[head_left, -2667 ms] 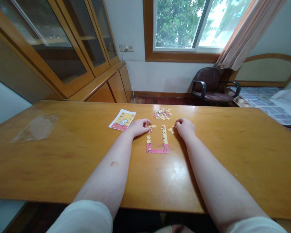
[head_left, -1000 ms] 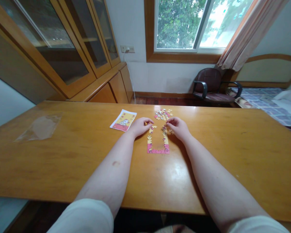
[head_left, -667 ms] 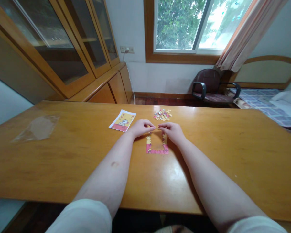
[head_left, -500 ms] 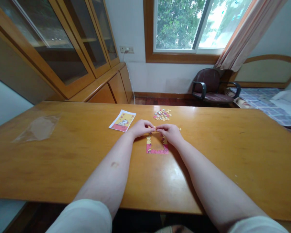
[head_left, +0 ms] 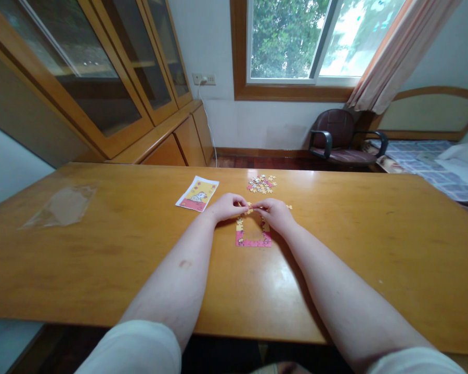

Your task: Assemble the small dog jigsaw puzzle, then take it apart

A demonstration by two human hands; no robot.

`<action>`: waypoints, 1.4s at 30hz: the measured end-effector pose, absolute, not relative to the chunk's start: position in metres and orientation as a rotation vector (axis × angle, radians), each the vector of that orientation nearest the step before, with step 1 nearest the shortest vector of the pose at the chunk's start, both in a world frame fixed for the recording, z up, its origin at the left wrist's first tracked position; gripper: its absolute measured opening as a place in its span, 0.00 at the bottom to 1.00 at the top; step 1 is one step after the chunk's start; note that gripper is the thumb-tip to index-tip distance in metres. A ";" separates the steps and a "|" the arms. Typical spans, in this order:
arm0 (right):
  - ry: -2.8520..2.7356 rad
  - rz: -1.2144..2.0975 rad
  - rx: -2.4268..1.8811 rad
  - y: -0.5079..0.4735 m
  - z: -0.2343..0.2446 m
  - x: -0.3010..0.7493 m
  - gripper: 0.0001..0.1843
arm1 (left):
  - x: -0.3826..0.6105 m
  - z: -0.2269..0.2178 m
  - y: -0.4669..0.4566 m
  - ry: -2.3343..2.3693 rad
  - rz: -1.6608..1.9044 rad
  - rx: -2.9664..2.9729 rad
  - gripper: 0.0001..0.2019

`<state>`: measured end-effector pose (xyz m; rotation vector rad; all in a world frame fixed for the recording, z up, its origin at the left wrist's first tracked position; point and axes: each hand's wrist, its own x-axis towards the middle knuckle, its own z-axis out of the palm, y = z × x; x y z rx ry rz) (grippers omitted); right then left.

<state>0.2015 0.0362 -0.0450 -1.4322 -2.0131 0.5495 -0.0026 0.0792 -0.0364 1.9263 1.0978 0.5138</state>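
A jigsaw puzzle border [head_left: 253, 243] lies on the wooden table, pink along its near side and yellow farther up, with bare wood inside it. At its far edge, my left hand [head_left: 230, 206] is closed in a pinch on a yellow puzzle piece [head_left: 250, 210]. From the other side my right hand [head_left: 276, 214] pinches at the same edge, its fingertips close to the left ones. My fingers partly cover the far row, so exact contact is hard to see. A loose yellow piece [head_left: 289, 207] lies just right of my right hand.
Beyond my hands is a pile of loose puzzle pieces [head_left: 262, 184]. A printed reference picture [head_left: 198, 195] lies left of them. Farther left is a clear plastic bag [head_left: 64, 206]. Behind the wooden table [head_left: 140, 280] stand a cabinet [head_left: 140, 124] and an armchair [head_left: 337, 135].
My fingertips have drawn slightly apart, and more of the yellow pieces at the far edge shows between them. The border, pile and picture look the same.
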 end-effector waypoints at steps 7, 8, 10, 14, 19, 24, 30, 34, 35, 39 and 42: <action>-2.106 0.414 -1.437 0.032 -0.042 0.199 0.08 | -0.006 -0.039 0.083 1.186 0.549 2.069 0.13; -2.114 0.408 -1.448 0.032 -0.042 0.199 0.08 | -0.007 -0.039 0.083 1.222 0.560 2.117 0.13; -2.142 0.404 -1.456 0.032 -0.043 0.198 0.08 | -0.008 -0.040 0.084 1.273 0.546 2.193 0.12; -2.220 0.394 -1.436 0.033 -0.045 0.197 0.08 | -0.008 -0.039 0.084 1.312 0.471 2.276 0.11; -2.279 0.380 -1.450 0.033 -0.046 0.194 0.08 | -0.005 -0.037 0.083 1.337 0.435 2.282 0.11; -2.324 0.339 -1.460 0.034 -0.048 0.192 0.08 | -0.003 -0.035 0.081 1.347 0.432 2.285 0.11; -2.332 0.331 -1.466 0.032 -0.045 0.190 0.08 | -0.003 -0.035 0.081 1.327 0.438 2.293 0.11; -2.373 0.320 -1.469 0.030 -0.043 0.188 0.11 | -0.003 -0.034 0.081 1.328 0.437 2.294 0.11; -2.377 0.310 -1.486 0.030 -0.043 0.187 0.12 | -0.002 -0.034 0.080 1.331 0.436 2.294 0.11; -2.407 0.258 -1.512 0.031 -0.043 0.184 0.14 | -0.001 -0.032 0.079 1.341 0.423 2.299 0.11; -2.435 0.228 -1.496 0.030 -0.043 0.181 0.12 | -0.001 -0.031 0.078 1.350 0.422 2.293 0.12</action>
